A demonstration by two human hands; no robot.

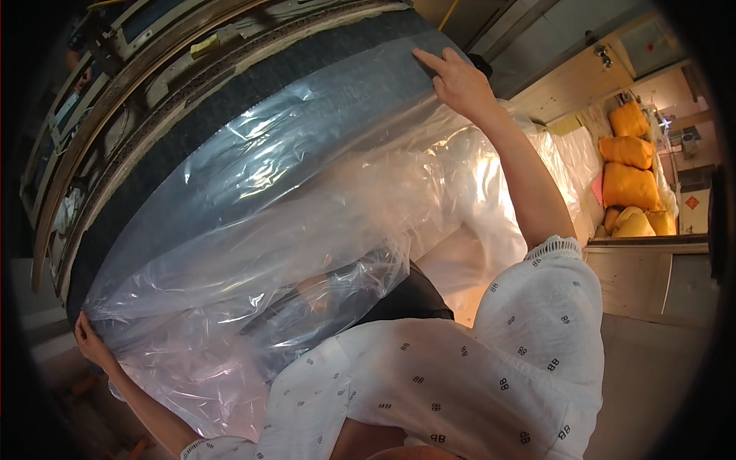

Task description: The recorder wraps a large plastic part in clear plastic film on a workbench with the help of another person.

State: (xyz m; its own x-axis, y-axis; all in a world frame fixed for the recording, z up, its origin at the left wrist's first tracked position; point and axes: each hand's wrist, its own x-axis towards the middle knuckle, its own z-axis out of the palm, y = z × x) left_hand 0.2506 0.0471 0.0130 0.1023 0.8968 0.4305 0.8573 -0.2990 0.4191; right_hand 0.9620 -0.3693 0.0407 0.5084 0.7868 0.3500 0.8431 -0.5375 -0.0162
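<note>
Plastic sheet point(268, 146) between left fingers point(81, 325) and right fingers point(427, 60), corners at both.

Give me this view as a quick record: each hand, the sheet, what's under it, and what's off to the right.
left hand: at the sheet's left end, fingertips by the surface's edge; grip unclear
right hand: at the sheet's far right, index finger extended; grip unclear
plastic sheet: clear, wrinkled, draping toward the person
dark surface: beneath the sheet, bare along its far edge
orange bundles: stacked at right
</note>
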